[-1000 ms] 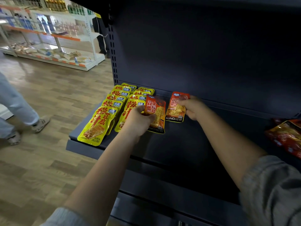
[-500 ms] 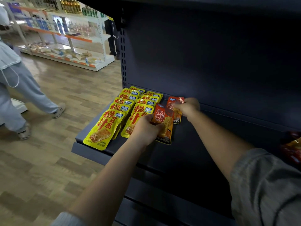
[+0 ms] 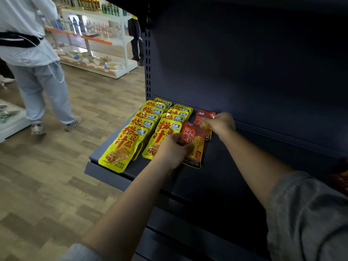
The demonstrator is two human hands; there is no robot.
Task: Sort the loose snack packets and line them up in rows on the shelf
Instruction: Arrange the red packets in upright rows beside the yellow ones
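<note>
Two rows of yellow snack packets lie overlapped at the left end of the dark shelf. Right of them, my left hand grips the left edge of the front orange packet, which lies on the shelf. Behind it a second orange packet lies near the back panel, and my right hand pinches its upper right corner. The front orange packet overlaps the rear one's lower part.
More red and orange packets show at the far right edge of the shelf. A person in light clothes walks on the wooden floor at the left. A white store shelf with goods stands in the background.
My right hand has pushed the rear orange packet back toward the shelf's rear panel, behind the front one. The view has shifted. The person at the left has walked closer.
</note>
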